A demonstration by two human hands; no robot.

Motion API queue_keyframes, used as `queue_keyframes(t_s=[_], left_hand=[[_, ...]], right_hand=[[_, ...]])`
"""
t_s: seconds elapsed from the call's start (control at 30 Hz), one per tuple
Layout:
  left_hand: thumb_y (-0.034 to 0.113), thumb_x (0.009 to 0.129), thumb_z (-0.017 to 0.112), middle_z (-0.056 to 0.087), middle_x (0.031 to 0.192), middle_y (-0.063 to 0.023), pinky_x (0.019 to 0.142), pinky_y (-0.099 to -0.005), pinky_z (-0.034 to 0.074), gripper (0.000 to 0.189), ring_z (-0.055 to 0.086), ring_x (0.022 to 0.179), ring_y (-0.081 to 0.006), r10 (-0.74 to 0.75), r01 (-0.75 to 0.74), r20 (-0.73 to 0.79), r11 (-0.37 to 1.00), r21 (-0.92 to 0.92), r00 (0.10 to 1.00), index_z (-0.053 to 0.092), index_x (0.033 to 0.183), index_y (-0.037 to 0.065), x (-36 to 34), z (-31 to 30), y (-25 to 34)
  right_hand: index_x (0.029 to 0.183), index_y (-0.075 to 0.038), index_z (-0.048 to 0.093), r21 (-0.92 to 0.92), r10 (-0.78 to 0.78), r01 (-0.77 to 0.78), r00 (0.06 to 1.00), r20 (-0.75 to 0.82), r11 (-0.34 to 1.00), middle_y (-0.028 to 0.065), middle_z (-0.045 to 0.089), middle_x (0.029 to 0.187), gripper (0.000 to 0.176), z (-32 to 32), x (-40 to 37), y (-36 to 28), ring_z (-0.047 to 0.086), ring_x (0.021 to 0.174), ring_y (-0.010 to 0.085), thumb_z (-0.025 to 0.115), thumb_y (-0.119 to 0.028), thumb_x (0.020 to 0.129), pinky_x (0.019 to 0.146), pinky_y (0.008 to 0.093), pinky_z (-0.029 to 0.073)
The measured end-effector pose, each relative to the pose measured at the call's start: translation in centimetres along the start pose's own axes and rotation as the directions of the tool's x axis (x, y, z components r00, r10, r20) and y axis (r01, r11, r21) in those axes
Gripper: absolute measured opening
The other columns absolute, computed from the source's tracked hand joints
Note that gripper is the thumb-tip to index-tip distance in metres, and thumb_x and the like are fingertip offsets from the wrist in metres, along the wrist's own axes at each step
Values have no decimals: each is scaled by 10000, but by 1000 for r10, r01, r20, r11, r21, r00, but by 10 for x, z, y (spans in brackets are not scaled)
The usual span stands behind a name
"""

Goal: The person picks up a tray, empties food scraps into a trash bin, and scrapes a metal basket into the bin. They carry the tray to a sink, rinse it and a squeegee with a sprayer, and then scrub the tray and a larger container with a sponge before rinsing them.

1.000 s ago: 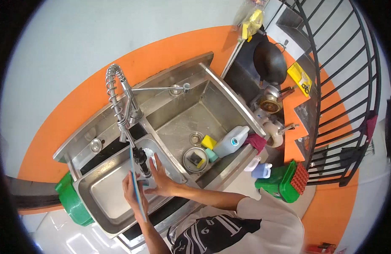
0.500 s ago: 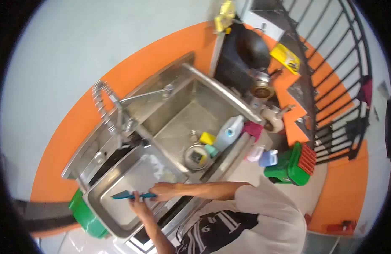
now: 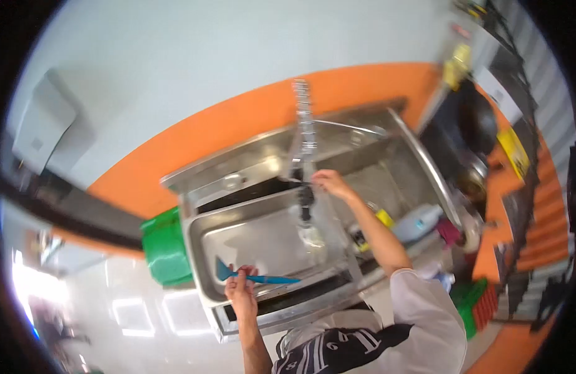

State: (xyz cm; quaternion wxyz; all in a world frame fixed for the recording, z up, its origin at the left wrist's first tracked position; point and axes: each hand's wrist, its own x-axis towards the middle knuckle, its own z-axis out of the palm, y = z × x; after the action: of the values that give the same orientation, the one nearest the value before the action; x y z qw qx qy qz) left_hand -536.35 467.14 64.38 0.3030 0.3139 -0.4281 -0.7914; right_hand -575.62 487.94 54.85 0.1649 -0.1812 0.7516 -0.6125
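Note:
My left hand [image 3: 241,290] is closed around a blue spatula-like tool [image 3: 275,280]. Its flared end points left, and its long handle lies to the right above the front of the shallow metal sink basin [image 3: 263,230]. My right hand [image 3: 330,184] is raised at the spring-hose faucet [image 3: 305,134]. The fingers are pinched together at the faucet's side, where a handle seems to be; the grip is partly hidden and blurred. Under the black spray head [image 3: 305,202] a pale blurred patch in the basin looks like running water.
On the right is a deeper sink basin [image 3: 388,171] with a yellow sponge [image 3: 384,217] and a pale bottle [image 3: 417,223] near its front. A green bin [image 3: 166,246] stands left of the sink. A dark wok [image 3: 477,121] sits at the far right.
My right hand has let go of the blue tool and moved up to the faucet. The left hand keeps the tool. The view has swung left, and a pale patch appears under the spray head.

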Motion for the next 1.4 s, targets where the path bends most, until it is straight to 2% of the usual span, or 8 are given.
queue_keyframes(t_s=[0.13,0.23,0.3,0.33,0.53,0.93,1.13,1.4], left_hand=[[173,963,682,736,978,-79,712,-246,459,211,676,896,-136,-162,180,-95,958,224,982,696,1070,-9,-11,-21,22],[143,973,664,732,1061,-54,807,-262,491,243,667,972,-126,-80,81,-13,992,95,997,662,1197,47,-23,-32,13],[119,989,638,712,1123,-46,874,-269,498,294,659,1027,-130,-28,28,-7,1000,-13,1000,619,1275,51,-32,-42,7],[109,1000,615,701,1151,-37,903,-264,492,321,651,1051,-127,-68,67,-29,997,-29,997,592,1316,56,-41,-36,20],[113,994,636,694,1176,-52,940,-253,483,386,657,1089,-154,-81,81,-20,997,1,997,558,1370,70,-41,-41,25],[72,987,606,711,1179,-22,925,-260,478,425,638,1076,-103,-156,158,-25,980,124,987,546,1408,80,-30,-11,7],[59,967,631,710,1108,-78,899,-311,521,381,670,1028,-162,-99,107,-117,992,61,988,579,1343,36,-25,-4,-1],[-32,931,605,677,1112,-153,950,-329,485,635,659,999,-217,-30,20,125,997,76,992,343,1508,-65,-32,2,9]], right_hand=[[1294,-60,657,-223,-160,278,886,435,934,91,685,1265,422,42,94,-6,596,1242,225,592,-372,1017,1067,365,458],[1336,-33,537,255,65,-661,418,906,706,78,602,1304,499,68,176,90,602,1136,199,596,-409,1013,983,345,504],[1176,-138,627,738,-53,-357,882,468,573,57,645,923,321,96,157,175,628,797,203,540,-412,1033,703,358,545],[927,-136,551,526,-205,-716,491,847,459,8,508,695,313,81,153,159,481,557,162,537,-429,1036,507,317,427],[786,-165,508,549,106,-660,683,722,513,-60,273,544,397,102,113,21,255,428,66,485,-436,1075,387,271,220],[1292,22,568,-461,-18,142,965,263,876,24,593,789,482,110,140,38,486,640,104,656,-336,982,597,266,412],[1540,27,339,56,-545,581,720,430,812,155,410,1572,672,77,203,79,537,1322,221,646,-187,981,1094,365,454],[1232,-8,626,239,-50,-33,943,330,970,132,738,1056,397,12,117,-16,715,920,204,666,-313,981,790,323,563]])
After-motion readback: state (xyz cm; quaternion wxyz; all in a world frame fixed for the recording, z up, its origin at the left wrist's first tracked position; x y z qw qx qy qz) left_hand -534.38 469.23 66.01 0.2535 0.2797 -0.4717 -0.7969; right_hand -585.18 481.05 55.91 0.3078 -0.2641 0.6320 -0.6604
